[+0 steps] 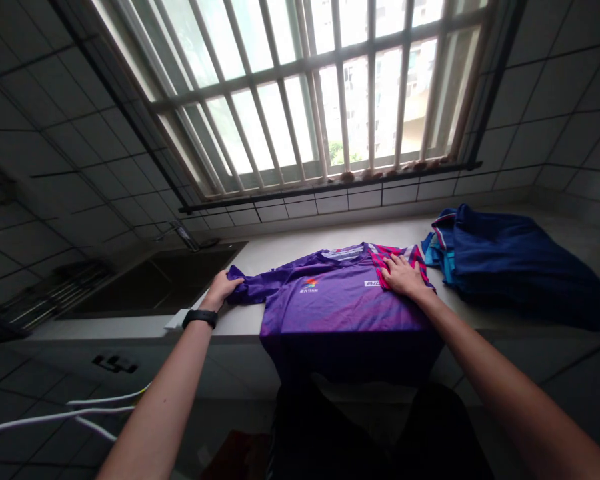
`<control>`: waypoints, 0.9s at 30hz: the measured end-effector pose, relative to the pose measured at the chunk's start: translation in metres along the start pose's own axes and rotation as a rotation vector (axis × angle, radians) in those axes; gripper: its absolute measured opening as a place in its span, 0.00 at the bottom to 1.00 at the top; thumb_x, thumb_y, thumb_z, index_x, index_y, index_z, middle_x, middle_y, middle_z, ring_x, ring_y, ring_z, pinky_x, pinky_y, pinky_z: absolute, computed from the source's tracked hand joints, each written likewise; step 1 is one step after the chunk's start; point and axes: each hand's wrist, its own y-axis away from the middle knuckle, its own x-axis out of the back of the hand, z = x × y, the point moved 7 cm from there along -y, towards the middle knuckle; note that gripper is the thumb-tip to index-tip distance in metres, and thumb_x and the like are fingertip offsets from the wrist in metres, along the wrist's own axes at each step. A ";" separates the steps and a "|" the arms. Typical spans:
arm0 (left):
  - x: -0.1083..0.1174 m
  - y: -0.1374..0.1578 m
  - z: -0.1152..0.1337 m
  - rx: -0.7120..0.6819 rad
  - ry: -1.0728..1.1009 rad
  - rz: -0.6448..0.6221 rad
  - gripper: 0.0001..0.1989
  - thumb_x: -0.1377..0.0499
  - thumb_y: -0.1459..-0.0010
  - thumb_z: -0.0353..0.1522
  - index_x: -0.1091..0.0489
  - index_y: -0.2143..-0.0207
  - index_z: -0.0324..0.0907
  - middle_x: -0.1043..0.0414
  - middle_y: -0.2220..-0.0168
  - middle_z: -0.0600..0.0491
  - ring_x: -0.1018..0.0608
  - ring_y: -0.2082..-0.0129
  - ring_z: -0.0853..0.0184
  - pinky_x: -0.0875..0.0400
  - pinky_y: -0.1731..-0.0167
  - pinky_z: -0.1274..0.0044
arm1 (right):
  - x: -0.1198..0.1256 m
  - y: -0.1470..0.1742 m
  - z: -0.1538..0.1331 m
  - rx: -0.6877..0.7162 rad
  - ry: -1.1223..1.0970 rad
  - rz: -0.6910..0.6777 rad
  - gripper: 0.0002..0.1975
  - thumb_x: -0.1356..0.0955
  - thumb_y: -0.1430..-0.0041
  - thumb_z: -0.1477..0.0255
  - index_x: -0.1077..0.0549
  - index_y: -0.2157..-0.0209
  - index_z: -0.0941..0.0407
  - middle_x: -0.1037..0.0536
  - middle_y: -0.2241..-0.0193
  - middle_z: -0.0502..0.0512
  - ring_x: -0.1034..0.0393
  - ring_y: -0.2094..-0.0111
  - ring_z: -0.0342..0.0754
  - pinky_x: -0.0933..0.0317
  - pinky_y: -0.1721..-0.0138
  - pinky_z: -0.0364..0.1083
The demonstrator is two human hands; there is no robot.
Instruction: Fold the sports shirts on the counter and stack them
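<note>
A purple jersey (pixel 325 310) lies front side up on the countertop, its collar toward the window and its lower part hanging over the front edge. My left hand (pixel 223 288) is closed on the end of the sleeve at the left, pulled out sideways. On the other side, the red-and-purple patterned sleeve is folded over the chest, covering part of the white printed lettering. My right hand (pixel 403 275) lies flat on that patterned cloth with its fingers spread. A black band is on my left wrist.
Dark blue folded clothes (pixel 515 263) lie in a pile at the right on the white countertop (pixel 275 250). A dark sink (pixel 155 277) with a tap (pixel 186 235) is at the left. Behind stands a barred window (pixel 305 100). White cables (pixel 55 418) stick out at the lower left.
</note>
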 end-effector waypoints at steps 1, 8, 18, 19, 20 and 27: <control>0.002 0.001 -0.001 0.014 0.042 0.024 0.15 0.35 0.58 0.36 0.25 0.66 0.38 0.20 0.69 0.49 0.19 0.66 0.60 0.25 0.66 0.74 | 0.004 0.000 -0.004 -0.011 0.004 -0.008 0.30 0.47 0.27 0.66 0.40 0.29 0.57 0.47 0.25 0.64 0.55 0.25 0.62 0.57 0.30 0.73; -0.001 -0.005 0.027 -0.089 0.397 -0.007 0.22 0.39 0.53 0.32 0.21 0.54 0.37 0.17 0.55 0.44 0.17 0.58 0.60 0.22 0.58 0.73 | 0.014 0.012 -0.109 0.396 -0.122 0.076 0.26 0.34 0.30 0.69 0.33 0.33 0.54 0.32 0.33 0.65 0.38 0.33 0.63 0.47 0.31 0.64; 0.019 -0.026 0.024 0.024 0.207 0.238 0.17 0.43 0.47 0.30 0.21 0.55 0.39 0.18 0.56 0.45 0.20 0.48 0.53 0.22 0.52 0.68 | -0.004 -0.022 -0.163 0.347 -0.132 -0.015 0.20 0.38 0.26 0.66 0.29 0.37 0.49 0.29 0.36 0.63 0.35 0.36 0.62 0.44 0.36 0.72; 0.020 -0.027 0.024 0.038 0.199 0.234 0.17 0.42 0.46 0.32 0.21 0.55 0.39 0.18 0.58 0.45 0.20 0.48 0.51 0.22 0.53 0.67 | -0.005 -0.024 -0.163 0.316 -0.125 -0.022 0.22 0.41 0.27 0.68 0.30 0.35 0.50 0.31 0.34 0.65 0.37 0.34 0.62 0.47 0.35 0.73; 0.020 -0.026 0.025 0.043 0.198 0.208 0.17 0.41 0.46 0.33 0.21 0.55 0.39 0.18 0.59 0.45 0.20 0.49 0.50 0.21 0.55 0.67 | -0.005 -0.026 -0.162 0.295 -0.117 -0.017 0.24 0.42 0.28 0.70 0.31 0.34 0.51 0.32 0.33 0.66 0.38 0.33 0.62 0.49 0.34 0.73; -0.013 0.018 0.076 -0.080 0.284 -0.439 0.28 0.34 0.46 0.46 0.23 0.48 0.39 0.18 0.59 0.42 0.17 0.63 0.56 0.28 0.78 0.77 | -0.022 -0.022 -0.169 0.386 -0.103 -0.006 0.31 0.45 0.30 0.71 0.40 0.28 0.55 0.45 0.25 0.58 0.55 0.25 0.57 0.57 0.28 0.66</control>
